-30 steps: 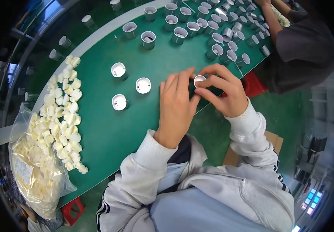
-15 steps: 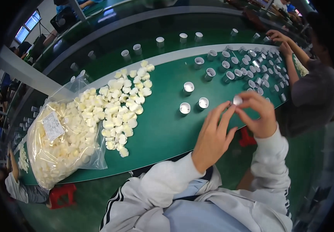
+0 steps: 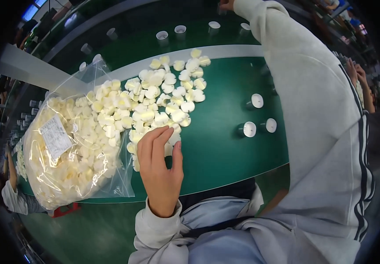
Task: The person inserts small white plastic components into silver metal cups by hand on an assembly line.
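My left hand [image 3: 160, 171] reaches over the near edge of a pile of pale yellow-white, petal-edged pieces [image 3: 148, 115]. Its fingers curve forward, with the thumb apart and nothing visible in its grasp. Far off at the top edge, my right hand [image 3: 228, 5] is stretched over the dark green belt, partly cut off by the picture. Its fingertips are at a small grey cup [image 3: 222, 9], which looks dim and blurred. Three small white-lined cups stand on the green table: one cup [image 3: 257, 101] farther away, another cup [image 3: 249, 129] and a third cup [image 3: 271, 125] nearer.
A large clear plastic bag [image 3: 73, 158] full of the same pale pieces lies on the left of the table [image 3: 225, 154]. Several cups stand along the belt [image 3: 132, 37] behind a pale rail. My right sleeve [image 3: 300, 88] hides the table's right side. Another person's hands [image 3: 356, 72] show beyond it.
My hands have parted. The left moved left to the pale pieces; the right went far forward over the belt with the small cup. The view has shifted, and my right arm now covers the grouped cups.
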A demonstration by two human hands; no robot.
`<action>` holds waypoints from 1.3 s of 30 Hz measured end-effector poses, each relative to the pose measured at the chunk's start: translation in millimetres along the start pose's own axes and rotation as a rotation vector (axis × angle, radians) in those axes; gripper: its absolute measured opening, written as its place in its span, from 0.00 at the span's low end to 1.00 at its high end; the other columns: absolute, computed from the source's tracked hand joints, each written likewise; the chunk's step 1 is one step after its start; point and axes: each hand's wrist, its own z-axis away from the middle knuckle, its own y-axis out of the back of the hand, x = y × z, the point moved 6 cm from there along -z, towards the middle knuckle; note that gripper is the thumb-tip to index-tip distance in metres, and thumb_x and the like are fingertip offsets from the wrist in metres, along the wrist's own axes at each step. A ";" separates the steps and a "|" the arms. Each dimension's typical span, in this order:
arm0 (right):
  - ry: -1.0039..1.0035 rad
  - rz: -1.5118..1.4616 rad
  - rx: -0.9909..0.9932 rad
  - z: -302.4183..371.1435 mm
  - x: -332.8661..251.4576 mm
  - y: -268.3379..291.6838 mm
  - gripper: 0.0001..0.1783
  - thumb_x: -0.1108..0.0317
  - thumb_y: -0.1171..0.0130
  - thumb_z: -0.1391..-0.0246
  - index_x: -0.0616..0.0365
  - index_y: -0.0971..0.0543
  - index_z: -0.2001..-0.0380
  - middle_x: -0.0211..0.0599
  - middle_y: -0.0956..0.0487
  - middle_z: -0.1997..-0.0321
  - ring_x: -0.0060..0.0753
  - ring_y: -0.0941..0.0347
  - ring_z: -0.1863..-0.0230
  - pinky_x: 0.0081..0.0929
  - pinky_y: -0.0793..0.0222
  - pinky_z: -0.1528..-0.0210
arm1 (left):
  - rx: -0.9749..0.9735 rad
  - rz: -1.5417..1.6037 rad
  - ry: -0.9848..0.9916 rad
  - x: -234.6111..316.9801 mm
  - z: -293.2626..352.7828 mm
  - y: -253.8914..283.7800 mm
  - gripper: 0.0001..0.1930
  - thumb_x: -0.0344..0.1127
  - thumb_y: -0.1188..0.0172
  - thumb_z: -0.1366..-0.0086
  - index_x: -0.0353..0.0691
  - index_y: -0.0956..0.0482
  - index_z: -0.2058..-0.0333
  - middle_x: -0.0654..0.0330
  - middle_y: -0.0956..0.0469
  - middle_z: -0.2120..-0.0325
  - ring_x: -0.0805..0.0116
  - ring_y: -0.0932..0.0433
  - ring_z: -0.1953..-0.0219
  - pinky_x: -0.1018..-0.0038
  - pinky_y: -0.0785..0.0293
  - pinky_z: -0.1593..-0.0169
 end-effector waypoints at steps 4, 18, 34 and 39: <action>0.468 -0.222 0.024 14.7 -27.2 -10.5 0.13 0.59 0.32 0.60 0.51 0.14 0.69 0.41 0.16 0.70 0.44 0.19 0.66 0.36 0.24 0.60 | -0.001 0.031 0.044 -10.3 1.4 0.9 0.14 0.19 0.38 0.47 0.33 0.22 0.60 0.54 0.24 0.58 0.54 0.25 0.54 0.65 0.29 0.52; -0.005 -0.220 -0.349 189.9 -210.9 -5.2 0.17 0.56 0.31 0.52 0.61 0.20 0.75 0.41 0.19 0.75 0.39 0.21 0.72 0.30 0.25 0.66 | -0.124 0.514 -0.073 9.7 -2.0 -29.0 0.09 0.16 0.43 0.44 0.31 0.22 0.64 0.51 0.21 0.65 0.60 0.22 0.63 0.72 0.26 0.60; 0.465 -0.367 0.508 351.9 -262.7 107.6 0.10 0.72 0.39 0.61 0.68 0.24 0.73 0.56 0.25 0.59 0.39 0.28 0.73 0.29 0.33 0.75 | -0.347 1.416 0.470 12.8 12.2 -53.9 0.15 0.31 0.47 0.30 0.29 0.33 0.50 0.50 0.25 0.57 0.67 0.26 0.55 0.74 0.32 0.52; 0.369 -0.708 0.350 364.8 -229.8 95.2 0.11 0.73 0.41 0.61 0.69 0.24 0.72 0.53 0.27 0.59 0.39 0.30 0.71 0.31 0.33 0.71 | -0.382 1.339 0.484 26.7 5.9 -60.4 0.15 0.18 0.45 0.37 0.28 0.32 0.52 0.48 0.25 0.57 0.66 0.24 0.56 0.74 0.28 0.52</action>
